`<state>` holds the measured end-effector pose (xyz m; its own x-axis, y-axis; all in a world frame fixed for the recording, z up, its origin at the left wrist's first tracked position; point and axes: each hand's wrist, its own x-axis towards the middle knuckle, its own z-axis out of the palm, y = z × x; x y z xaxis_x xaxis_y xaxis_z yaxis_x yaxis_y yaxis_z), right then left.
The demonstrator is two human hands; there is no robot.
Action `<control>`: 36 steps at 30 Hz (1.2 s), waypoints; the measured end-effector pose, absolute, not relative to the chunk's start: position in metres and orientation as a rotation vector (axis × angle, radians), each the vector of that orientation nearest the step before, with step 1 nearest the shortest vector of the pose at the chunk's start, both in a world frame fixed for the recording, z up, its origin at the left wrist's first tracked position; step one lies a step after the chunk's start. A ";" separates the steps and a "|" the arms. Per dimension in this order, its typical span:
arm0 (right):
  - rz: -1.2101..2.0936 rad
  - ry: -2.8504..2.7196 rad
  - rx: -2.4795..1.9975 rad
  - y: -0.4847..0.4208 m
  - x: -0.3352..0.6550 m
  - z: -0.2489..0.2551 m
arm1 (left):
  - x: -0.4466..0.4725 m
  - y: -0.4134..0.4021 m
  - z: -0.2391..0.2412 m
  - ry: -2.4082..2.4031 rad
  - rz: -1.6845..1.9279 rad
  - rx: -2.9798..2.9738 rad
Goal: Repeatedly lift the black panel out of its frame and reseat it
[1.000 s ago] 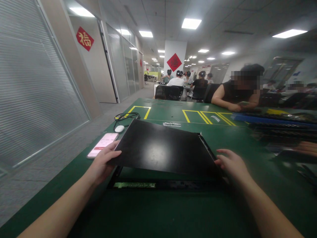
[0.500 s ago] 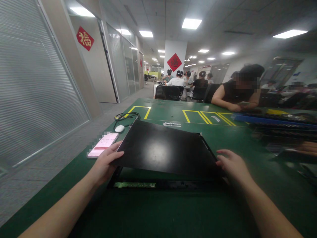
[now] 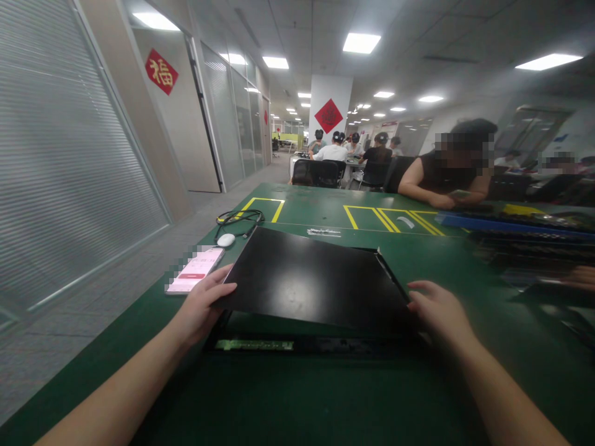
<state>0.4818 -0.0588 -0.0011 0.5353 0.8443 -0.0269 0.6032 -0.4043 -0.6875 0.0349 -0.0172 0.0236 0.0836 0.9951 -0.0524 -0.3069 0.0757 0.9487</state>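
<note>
A flat black panel (image 3: 307, 279) is held a little above a shallow black chassis (image 3: 297, 345) that shows a green board along its front edge. My left hand (image 3: 202, 306) grips the panel's near left corner, thumb on top. My right hand (image 3: 437, 310) holds the panel's near right corner, fingers curled at its edge. The panel's near edge is raised and its far edge lies lower, toward the green table (image 3: 325, 396).
A phone (image 3: 195, 277) with a lit screen lies left of the panel, a white mouse (image 3: 226, 240) and black cable (image 3: 239, 218) behind it. A person (image 3: 446, 173) leans on the table's far right; dark trays (image 3: 520, 232) sit there. More people sit far back.
The panel has slid slightly away from me and lowered a little; my left hand moved with it. My right hand has barely shifted.
</note>
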 end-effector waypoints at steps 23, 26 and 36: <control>0.483 -1.172 -2.177 -0.057 0.483 -0.003 | 0.036 -0.015 0.020 0.942 1.189 0.872; 0.468 -1.186 -2.191 -0.058 0.482 -0.001 | 0.035 -0.013 0.018 0.945 1.189 0.881; 0.461 -1.195 -2.165 -0.058 0.482 -0.004 | 0.033 -0.009 0.014 0.942 1.171 0.865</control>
